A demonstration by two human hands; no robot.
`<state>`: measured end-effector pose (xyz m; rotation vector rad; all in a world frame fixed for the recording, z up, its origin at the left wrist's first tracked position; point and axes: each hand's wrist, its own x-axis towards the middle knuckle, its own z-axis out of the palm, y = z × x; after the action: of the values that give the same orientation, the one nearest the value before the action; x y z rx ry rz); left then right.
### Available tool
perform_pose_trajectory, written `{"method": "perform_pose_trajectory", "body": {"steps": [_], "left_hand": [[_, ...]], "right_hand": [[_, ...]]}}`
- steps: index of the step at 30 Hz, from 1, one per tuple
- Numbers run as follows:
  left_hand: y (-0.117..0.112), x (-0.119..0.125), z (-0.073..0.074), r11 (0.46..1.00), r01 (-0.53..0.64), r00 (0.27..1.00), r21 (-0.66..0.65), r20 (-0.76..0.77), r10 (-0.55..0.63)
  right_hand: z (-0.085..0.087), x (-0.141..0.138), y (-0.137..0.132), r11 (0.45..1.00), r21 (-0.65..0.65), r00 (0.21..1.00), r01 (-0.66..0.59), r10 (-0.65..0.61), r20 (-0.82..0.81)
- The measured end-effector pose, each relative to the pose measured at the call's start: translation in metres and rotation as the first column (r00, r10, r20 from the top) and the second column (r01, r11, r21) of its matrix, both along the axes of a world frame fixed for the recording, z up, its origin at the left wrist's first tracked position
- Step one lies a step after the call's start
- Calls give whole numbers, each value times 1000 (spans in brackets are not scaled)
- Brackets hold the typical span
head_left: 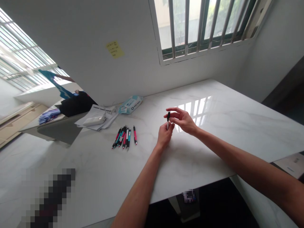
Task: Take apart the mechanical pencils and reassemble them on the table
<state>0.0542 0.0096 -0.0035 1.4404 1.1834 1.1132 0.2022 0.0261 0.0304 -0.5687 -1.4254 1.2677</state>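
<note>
A pen with a white barrel and a black upper part stands roughly upright between my hands, above the white marbled table. My left hand is closed around its white lower portion, hiding most of the barrel. At the black end, the thumb and a finger of my right hand pinch it, while another finger stretches out above. To the left of my hands lies a group of pens in red, teal, white and black. One red and black pen rests slightly apart from the group.
Behind the pens are a blue and white wipes pack and papers with a white device on top. A yellow note sticks to the wall. The table's front edge runs below my forearms. Another person's arm shows far left.
</note>
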Motion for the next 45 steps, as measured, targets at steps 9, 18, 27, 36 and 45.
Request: {"method": "perform_pose_trajectory", "body": {"steps": [9,18,27,36,45], "left_hand": [[-8,6,7,985,134,980,-108,159,-116],[-9,7,10,973,147,972,-176,206,-109],[-7,3,12,974,125,969,-191,233,-79],[-6,1,9,973,132,959,-189,272,-77],[-7,-1,9,972,129,959,-194,273,-73]], "right_hand": [[18,5,-9,921,174,937,348,-347,-37],[5,29,25,830,92,833,550,-553,11],[-18,57,50,779,259,614,572,-615,494],[-29,73,60,846,196,441,496,-439,783],[-48,76,72,794,283,366,538,-522,770]]}}
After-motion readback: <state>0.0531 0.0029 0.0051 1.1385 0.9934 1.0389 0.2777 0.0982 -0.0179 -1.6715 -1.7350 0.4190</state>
